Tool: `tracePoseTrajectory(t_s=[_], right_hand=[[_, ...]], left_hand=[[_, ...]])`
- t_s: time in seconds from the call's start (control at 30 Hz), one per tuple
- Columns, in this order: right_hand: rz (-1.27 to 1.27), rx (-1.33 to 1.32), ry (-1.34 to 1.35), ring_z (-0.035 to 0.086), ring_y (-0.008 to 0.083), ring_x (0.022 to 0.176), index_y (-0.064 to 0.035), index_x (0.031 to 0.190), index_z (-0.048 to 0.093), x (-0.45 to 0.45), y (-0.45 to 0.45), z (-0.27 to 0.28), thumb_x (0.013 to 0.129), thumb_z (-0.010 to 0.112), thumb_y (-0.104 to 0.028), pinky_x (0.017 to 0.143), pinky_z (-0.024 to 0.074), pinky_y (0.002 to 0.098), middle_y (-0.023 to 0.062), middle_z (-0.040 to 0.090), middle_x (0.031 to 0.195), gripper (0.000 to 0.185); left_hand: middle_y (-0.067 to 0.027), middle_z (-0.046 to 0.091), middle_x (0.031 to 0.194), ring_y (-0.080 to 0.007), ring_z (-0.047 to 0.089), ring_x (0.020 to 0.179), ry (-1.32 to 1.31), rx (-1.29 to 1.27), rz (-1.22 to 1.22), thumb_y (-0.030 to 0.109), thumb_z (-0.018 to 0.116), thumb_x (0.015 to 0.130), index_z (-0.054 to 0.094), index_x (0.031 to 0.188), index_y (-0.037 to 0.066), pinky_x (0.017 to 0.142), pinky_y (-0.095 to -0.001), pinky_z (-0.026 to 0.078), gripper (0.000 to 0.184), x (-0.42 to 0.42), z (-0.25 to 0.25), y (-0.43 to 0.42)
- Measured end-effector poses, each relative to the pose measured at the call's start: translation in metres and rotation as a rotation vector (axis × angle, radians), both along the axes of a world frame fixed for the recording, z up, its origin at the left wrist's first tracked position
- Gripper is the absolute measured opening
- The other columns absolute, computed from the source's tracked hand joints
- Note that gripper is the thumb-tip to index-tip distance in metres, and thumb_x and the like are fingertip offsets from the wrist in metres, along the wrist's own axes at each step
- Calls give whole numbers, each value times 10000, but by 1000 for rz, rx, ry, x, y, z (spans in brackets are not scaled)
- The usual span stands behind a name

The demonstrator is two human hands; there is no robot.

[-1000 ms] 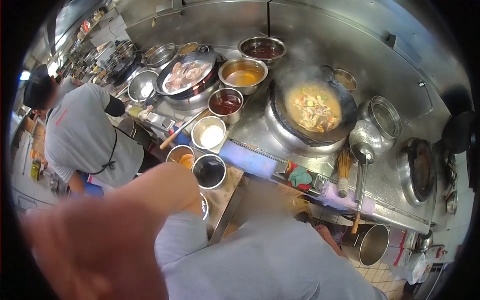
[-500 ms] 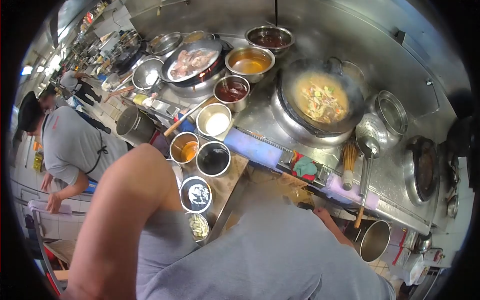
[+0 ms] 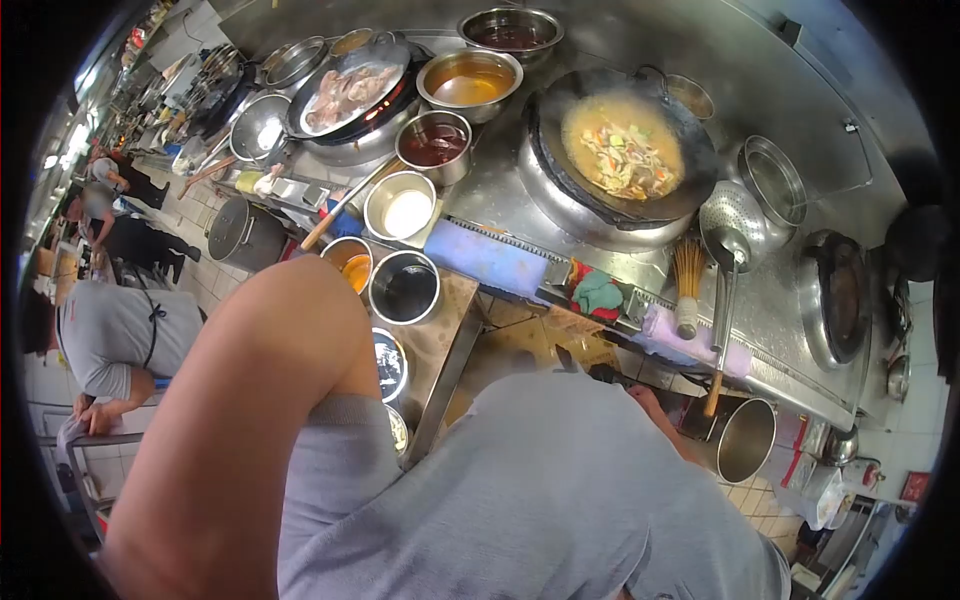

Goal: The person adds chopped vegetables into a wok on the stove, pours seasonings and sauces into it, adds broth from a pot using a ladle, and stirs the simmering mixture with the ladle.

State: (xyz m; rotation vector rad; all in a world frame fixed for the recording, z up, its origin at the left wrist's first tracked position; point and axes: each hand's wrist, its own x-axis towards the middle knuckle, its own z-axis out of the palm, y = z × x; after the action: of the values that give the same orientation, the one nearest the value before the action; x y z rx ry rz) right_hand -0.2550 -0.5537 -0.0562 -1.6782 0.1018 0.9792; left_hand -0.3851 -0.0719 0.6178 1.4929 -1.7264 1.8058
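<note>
My left arm is raised with the bent elbow (image 3: 290, 310) pointing forward, in front of the metal containers. Its forearm runs down and out at the lower left, so my left hand is out of view. A small part of my right hand and arm (image 3: 655, 412) shows past the edge of my grey shirt (image 3: 540, 470). Its fingers are too hidden to read. Nearest to it is a metal pot (image 3: 746, 440) below the stove's front edge. A wok (image 3: 690, 190) on the stove holds steaming noodle-like strips and vegetables in broth (image 3: 625, 150).
A perforated skimmer (image 3: 735, 210), a ladle (image 3: 733, 250) and a bamboo brush (image 3: 687, 275) lie right of the wok. Containers of sauce (image 3: 433, 145) and dark liquid (image 3: 404, 287) stand left. Meat (image 3: 350, 95) lies in another pan. A co-worker (image 3: 130, 330) bends at far left.
The view has shifted, so the stove and containers sit slightly further left and up. My left elbow now covers more containers. The co-worker at left bends lower.
</note>
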Motion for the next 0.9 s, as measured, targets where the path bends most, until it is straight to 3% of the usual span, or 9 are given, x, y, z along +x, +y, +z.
tracePoseTrajectory(t_s=[0.07,0.23,0.33,0.43,0.5,0.57,0.6,0.7,0.9], right_hand=[[36,-333,12,564,166,549,-50,880,582,2,43,63,859,565,-142,444,441,317,59,570,647,96],[-108,-243,-31,564,175,526,-53,889,575,-3,31,-3,877,560,-138,426,445,312,72,577,691,87],[-305,-1,292,585,185,570,-52,951,571,1,17,-49,879,569,-173,472,470,322,73,582,718,141],[92,-211,-281,605,207,623,-65,1000,556,-18,19,30,882,573,-213,513,494,350,85,581,725,189],[-647,-29,345,614,215,663,-92,993,561,-23,19,66,877,570,-225,525,501,360,93,587,730,177],[-823,7,338,619,216,710,-116,952,559,-34,-6,82,868,579,-239,551,504,357,82,597,750,150],[-1031,112,366,618,215,711,-115,940,555,-42,-32,78,873,570,-260,560,504,355,75,600,757,160],[-1254,354,298,611,213,694,-107,910,539,-53,-106,61,895,526,-349,577,504,354,69,609,771,243],[-1057,195,118,577,178,602,-88,1009,537,8,-54,199,903,527,-358,513,452,313,45,575,687,290]], left_hand=[[-46,594,806,-192,567,744,129,-8,-72,156,643,837,613,842,95,671,-334,427,68,35,-12,6],[-47,608,826,-198,584,771,1104,19,-289,162,644,836,624,857,102,694,-340,437,66,143,-134,-33],[-57,626,765,-252,579,717,1686,179,-178,255,665,824,653,779,106,660,-364,439,156,182,-292,-80],[-107,627,789,-309,591,772,1940,189,162,272,596,874,599,735,70,671,-375,464,245,175,-428,-78],[-136,641,918,-329,612,872,2235,294,425,268,579,874,566,985,90,749,-415,479,210,153,-521,-51],[-178,620,1076,-358,583,1017,2340,399,805,244,524,879,563,1127,121,867,-437,461,279,109,-636,-6],[-177,603,1152,-336,584,1051,2131,565,701,327,548,830,504,1248,116,894,-443,454,471,75,-775,43],[-190,587,1180,-339,571,1082,2218,1132,681,267,526,838,623,1113,101,869,-437,469,335,50,-657,38],[-205,624,1092,-366,601,1007,2461,685,746,300,523,836,677,990,59,862,-439,475,325,37,-701,18]])
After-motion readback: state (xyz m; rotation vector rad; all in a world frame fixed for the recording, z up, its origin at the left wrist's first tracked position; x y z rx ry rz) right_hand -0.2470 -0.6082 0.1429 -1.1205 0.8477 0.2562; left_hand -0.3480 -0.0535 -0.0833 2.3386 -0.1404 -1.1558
